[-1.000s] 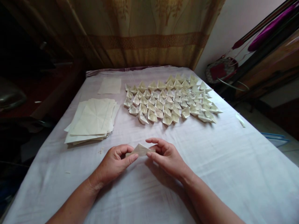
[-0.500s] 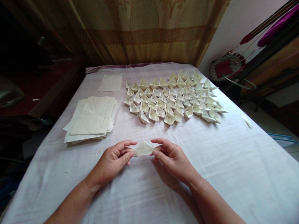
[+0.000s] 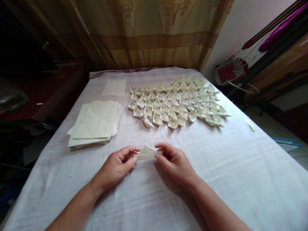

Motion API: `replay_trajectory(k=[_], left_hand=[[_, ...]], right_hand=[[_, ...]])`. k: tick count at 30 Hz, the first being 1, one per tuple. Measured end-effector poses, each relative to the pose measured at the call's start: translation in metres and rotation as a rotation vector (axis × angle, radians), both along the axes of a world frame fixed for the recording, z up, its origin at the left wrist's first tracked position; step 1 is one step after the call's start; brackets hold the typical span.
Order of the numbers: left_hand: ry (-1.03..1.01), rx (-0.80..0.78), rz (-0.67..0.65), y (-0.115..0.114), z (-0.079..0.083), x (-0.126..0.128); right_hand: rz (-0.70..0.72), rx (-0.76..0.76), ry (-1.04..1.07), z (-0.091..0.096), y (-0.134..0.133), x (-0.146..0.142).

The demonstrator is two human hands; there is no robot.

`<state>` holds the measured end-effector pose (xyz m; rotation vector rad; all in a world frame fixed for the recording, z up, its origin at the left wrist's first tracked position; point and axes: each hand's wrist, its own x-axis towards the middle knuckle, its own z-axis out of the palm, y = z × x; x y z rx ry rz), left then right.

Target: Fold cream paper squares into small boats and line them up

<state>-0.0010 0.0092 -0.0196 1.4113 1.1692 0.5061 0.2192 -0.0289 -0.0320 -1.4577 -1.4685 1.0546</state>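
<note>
So there's a big surface under a white cloth [image 3: 240, 166] filling most of the view, with a gold patterned curtain [image 3: 149, 32] hanging behind it. At the far side sits a whole spread of little folded paper boats [image 3: 178, 102], with a stack of creased sheets [image 3: 96, 123] to their left and one single sheet [image 3: 114, 87] beyond that. Up close, the left hand [image 3: 115, 166] and right hand [image 3: 176, 163] each pinch one end of a small folded paper piece [image 3: 146, 152], held between them just above the cloth. The fingers cover its ends, so I can't make out the exact fold.
</note>
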Motion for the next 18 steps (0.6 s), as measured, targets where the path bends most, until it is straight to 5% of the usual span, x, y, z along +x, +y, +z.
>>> replay_trajectory(k=[5,18], left_hand=[[0.072,0.266,0.006,-0.007,-0.003,0.004],[0.013,0.437,-0.124,-0.018,0.002,0.013]], right_hand=[[0.082,0.057,-0.012,0.005,-0.006,-0.008],[-0.002,0.198,-0.029,0.011,-0.011,-0.019]])
